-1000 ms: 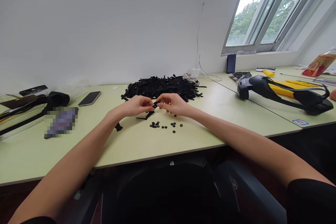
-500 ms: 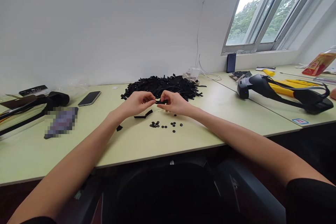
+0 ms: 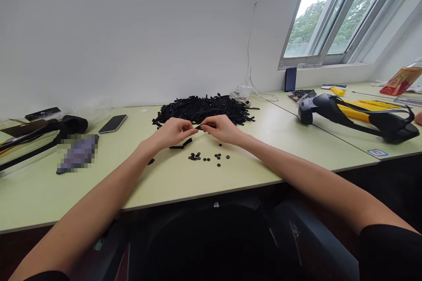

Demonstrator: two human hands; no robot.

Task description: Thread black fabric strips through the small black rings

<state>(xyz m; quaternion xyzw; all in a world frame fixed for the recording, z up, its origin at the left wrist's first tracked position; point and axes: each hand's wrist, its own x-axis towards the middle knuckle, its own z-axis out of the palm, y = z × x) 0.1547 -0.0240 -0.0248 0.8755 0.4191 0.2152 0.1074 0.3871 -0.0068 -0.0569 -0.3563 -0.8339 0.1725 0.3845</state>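
Note:
My left hand (image 3: 176, 132) and my right hand (image 3: 221, 129) meet fingertip to fingertip above the table, both in a pinch. Between them shows a short bit of black fabric strip (image 3: 198, 127), mostly covered by the fingers. Right behind the hands lies a heap of black strips (image 3: 204, 109). A loose black strip (image 3: 182, 145), bent in the middle, rests below my left hand. Closer to the front edge are several small black discs (image 3: 194, 156), some with a hole in the centre.
To the left lie a phone (image 3: 113, 124), a blurred-out item (image 3: 77, 153) and a black strap (image 3: 70, 125). On the right a black headset (image 3: 321, 107) sits beside yellow objects (image 3: 356, 113). White cables (image 3: 260, 94) and a plug run along the wall behind the pale table (image 3: 263, 149).
My fingers have shifted around the black strip, and less of it shows between them. My left hand has lowered slightly. The discs and the heap are unmoved.

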